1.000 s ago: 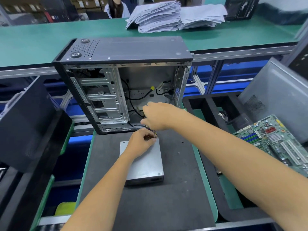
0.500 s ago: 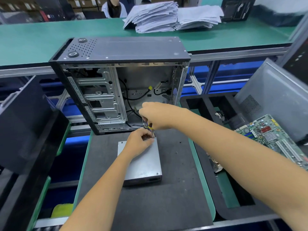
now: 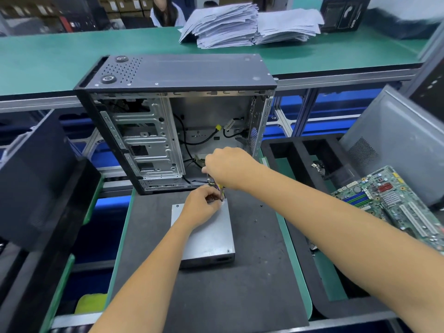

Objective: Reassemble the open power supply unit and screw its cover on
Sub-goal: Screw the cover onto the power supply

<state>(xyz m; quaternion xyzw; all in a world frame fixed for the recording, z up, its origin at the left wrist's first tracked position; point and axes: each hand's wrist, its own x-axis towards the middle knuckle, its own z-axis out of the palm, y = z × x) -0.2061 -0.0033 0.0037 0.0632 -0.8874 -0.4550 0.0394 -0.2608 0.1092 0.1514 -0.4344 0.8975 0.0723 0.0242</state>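
At the middle of the dark grey foam mat (image 3: 252,272) lies the flat grey sheet-metal power supply unit (image 3: 206,236), cover side up. At its twelve o'clock edge the left hand (image 3: 203,205) curls over the far corner, fingers apparently pinching the multicoloured wire bundle (image 3: 221,191) there. Just beyond, the right hand (image 3: 228,169) clenches the same bundle from above. The box looks stiff and moderately heavy, best held by its side walls; the wires are limp and easily strained. Further out at twelve o'clock stands the open black computer case (image 3: 177,121).
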